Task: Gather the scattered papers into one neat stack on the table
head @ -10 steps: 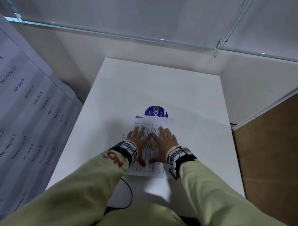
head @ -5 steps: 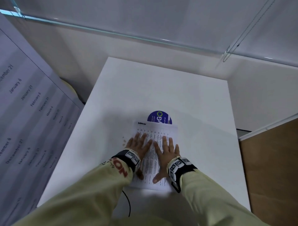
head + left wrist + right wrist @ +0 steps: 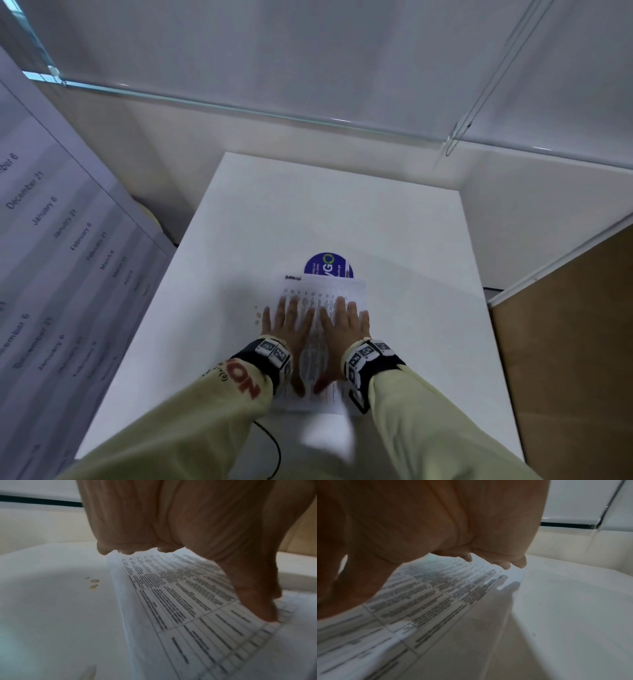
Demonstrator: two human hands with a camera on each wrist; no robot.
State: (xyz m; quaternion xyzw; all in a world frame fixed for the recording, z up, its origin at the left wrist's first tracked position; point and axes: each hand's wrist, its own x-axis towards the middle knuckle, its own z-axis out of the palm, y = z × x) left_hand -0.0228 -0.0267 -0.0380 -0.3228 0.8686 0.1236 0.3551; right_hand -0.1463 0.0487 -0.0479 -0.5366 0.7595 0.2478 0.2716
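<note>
While the papers (image 3: 323, 301) lie stacked, both flat-fingered hands (image 3: 291, 329) (image 3: 344, 330) press them.

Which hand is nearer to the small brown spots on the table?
Left. The left hand lies just beside the spots; the right hand rests farther away, across the papers.

Both arms reach forward in pale yellow sleeves, each wrist wearing a black band with square markers. The left hand (image 3: 289, 323) and right hand (image 3: 344, 327) lie palm down, side by side, fingers straight and slightly spread, thumbs (image 3: 298, 386) angled inward toward each other and nearly meeting.
</note>
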